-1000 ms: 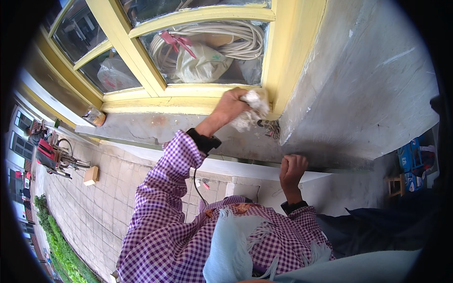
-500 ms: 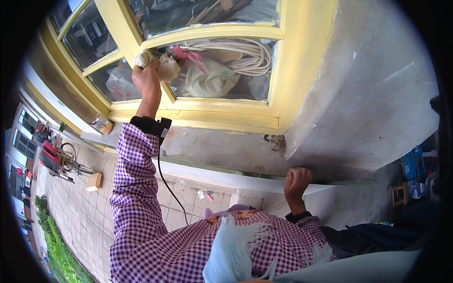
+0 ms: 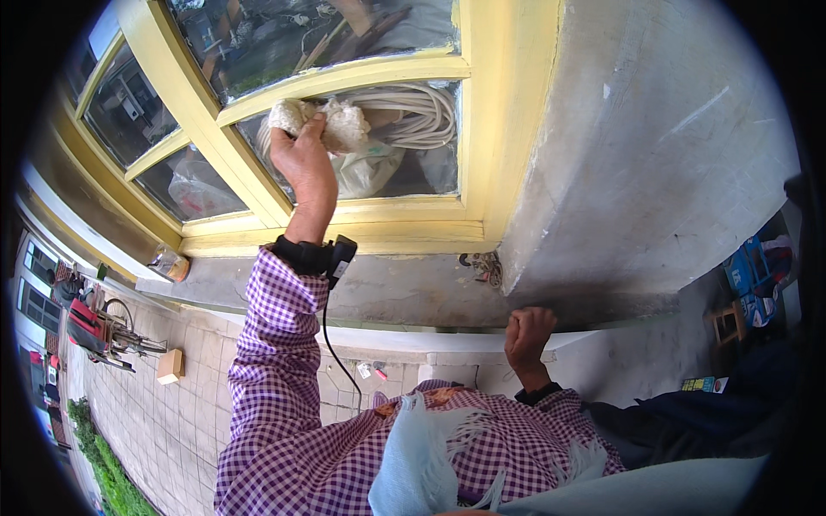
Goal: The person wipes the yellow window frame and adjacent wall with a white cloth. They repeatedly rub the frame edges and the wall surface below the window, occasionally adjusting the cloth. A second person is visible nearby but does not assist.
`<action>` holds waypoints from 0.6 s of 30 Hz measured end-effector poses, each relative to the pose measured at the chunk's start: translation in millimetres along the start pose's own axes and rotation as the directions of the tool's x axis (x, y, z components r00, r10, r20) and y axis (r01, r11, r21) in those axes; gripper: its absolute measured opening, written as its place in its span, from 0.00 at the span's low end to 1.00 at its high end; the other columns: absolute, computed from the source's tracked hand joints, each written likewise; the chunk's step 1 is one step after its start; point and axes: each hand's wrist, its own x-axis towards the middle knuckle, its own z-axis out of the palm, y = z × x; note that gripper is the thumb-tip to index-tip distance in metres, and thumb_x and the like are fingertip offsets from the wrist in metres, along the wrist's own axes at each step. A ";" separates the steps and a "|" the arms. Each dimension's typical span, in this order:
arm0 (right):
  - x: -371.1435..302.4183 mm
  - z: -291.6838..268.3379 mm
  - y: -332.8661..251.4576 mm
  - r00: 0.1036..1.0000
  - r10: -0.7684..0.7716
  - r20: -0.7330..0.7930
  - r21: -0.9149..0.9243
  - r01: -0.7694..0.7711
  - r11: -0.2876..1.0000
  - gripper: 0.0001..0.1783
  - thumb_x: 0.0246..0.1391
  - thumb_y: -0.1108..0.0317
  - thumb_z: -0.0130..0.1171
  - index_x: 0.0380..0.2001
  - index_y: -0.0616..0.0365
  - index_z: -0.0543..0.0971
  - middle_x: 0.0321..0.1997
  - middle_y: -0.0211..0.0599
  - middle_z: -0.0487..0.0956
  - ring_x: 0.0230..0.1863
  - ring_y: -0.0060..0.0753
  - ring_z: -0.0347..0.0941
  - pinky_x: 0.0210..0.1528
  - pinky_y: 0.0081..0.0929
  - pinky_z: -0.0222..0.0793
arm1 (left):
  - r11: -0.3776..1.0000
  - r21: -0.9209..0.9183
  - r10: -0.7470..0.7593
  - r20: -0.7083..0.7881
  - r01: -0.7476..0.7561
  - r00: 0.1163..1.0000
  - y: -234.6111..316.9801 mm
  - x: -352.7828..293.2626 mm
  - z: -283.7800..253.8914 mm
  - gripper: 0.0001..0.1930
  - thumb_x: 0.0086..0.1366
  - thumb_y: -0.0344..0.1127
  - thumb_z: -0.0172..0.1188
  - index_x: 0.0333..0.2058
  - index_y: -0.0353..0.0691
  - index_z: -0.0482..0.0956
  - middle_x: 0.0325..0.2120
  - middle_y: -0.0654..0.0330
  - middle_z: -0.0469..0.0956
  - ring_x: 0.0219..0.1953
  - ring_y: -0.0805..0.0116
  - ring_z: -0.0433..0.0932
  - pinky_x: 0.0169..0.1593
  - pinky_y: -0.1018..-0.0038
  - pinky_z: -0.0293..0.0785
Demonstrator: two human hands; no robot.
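Note:
My left hand (image 3: 304, 163) is closed on a bunched, off-white cloth (image 3: 346, 127), which lies against the lower glass pane of a yellow-framed window (image 3: 249, 176). Part of the cloth bulges out on each side of my fingers. Behind the glass are a coil of white cable (image 3: 422, 116) and a pale plastic bag (image 3: 366, 172). My right hand (image 3: 528, 335) is curled into a fist beside the edge of the grey sill (image 3: 387, 279), well apart from the window; nothing shows in it.
A glass jar (image 3: 169, 262) stands at the sill's left end. Rusty metal bits (image 3: 486, 268) lie by the grey side wall (image 3: 654, 155). A black cable (image 3: 337, 348) runs from my left wrist. Lower left, a cardboard box (image 3: 170, 367) and a red-covered cycle (image 3: 95, 331) stand on paving.
My left hand has moved the cloth rightward, from the window's upright bar onto the lower glass pane. The view has shifted slightly. My right hand stays a fist near the sill.

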 end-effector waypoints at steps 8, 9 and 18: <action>0.7 0.8 -0.9 1.000 -0.012 -0.026 -0.016 0.012 1.000 0.07 0.54 0.71 0.62 0.37 0.52 0.76 0.37 0.38 0.74 0.42 0.49 0.68 0.46 0.47 0.60 | 0.968 -0.220 -0.073 0.224 0.123 0.972 8.3 -82.6 90.6 0.09 0.63 0.21 0.66 0.42 0.35 0.82 0.38 0.62 0.83 0.36 0.74 0.79 0.40 0.76 0.76; 0.3 0.7 -0.5 1.000 -0.008 -0.029 0.000 0.008 1.000 0.07 0.54 0.71 0.62 0.37 0.52 0.76 0.36 0.38 0.74 0.41 0.49 0.68 0.46 0.47 0.60 | 0.996 0.038 -0.092 0.319 0.084 0.943 9.8 -87.9 98.2 0.11 0.63 0.21 0.65 0.44 0.35 0.81 0.37 0.63 0.83 0.36 0.75 0.78 0.40 0.75 0.76; -2.9 4.7 2.2 0.999 -0.005 -0.043 0.033 0.006 0.999 0.05 0.56 0.70 0.61 0.36 0.53 0.76 0.37 0.38 0.74 0.42 0.49 0.69 0.47 0.48 0.60 | 0.709 0.147 0.492 0.597 -0.689 0.634 62.6 -65.0 46.5 0.21 0.49 0.16 0.61 0.44 0.36 0.83 0.35 0.55 0.76 0.38 0.55 0.78 0.40 0.69 0.75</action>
